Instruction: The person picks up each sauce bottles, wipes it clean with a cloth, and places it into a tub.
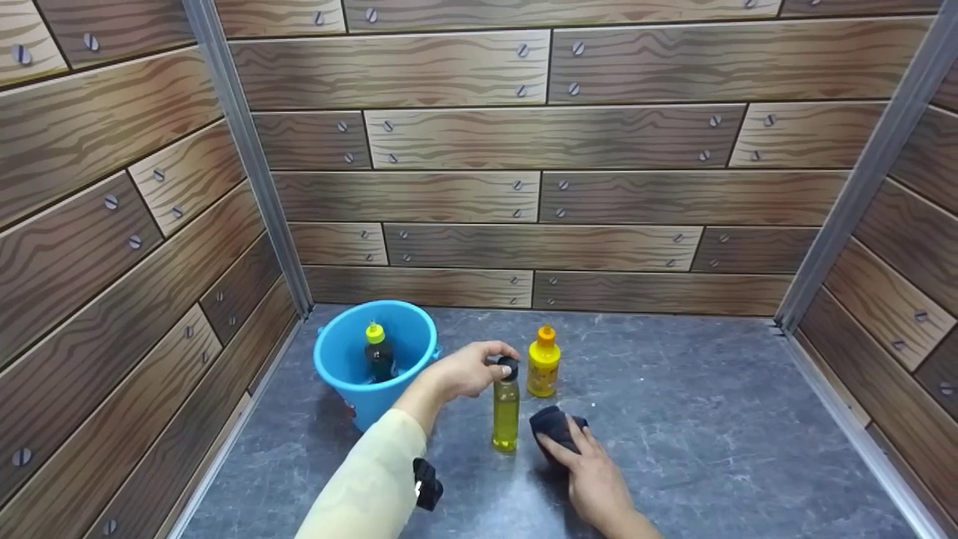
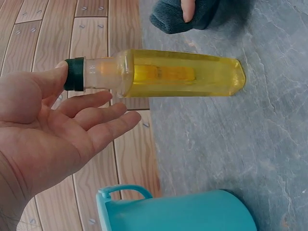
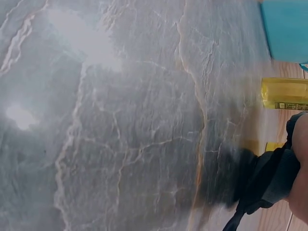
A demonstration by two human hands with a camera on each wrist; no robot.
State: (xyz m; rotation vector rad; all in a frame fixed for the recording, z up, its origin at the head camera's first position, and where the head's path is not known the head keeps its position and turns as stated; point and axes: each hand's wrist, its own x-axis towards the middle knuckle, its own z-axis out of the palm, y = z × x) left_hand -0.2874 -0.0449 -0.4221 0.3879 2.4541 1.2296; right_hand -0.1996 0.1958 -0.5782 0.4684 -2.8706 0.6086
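The blue bucket (image 1: 359, 374), holding 1 dark bottle (image 1: 379, 353), is standing left of the oil bottle (image 1: 506, 408), whose black cap (image 1: 508, 367) the left hand (image 1: 468, 370) is touching with thumb and loosely extended fingers. The orange-capped bottle (image 1: 542, 363) is standing just behind it, and the right hand (image 1: 591, 475) is pressing flat fingers on the dark cloth (image 1: 555, 427) at its right. The oil bottle is likely risking a topple, being tall and lightly steadied; the cloth's shape is staying blurred in the right-wrist view.

Grey marbled counter (image 1: 673, 419): blue bucket (image 1: 340, 359) at 10 o'clock, oil bottle (image 1: 506, 408) standing centre, yellow bottle (image 1: 542, 363) just beside at 1 o'clock, dark cloth (image 1: 552, 425) touching counter at 4 o'clock.
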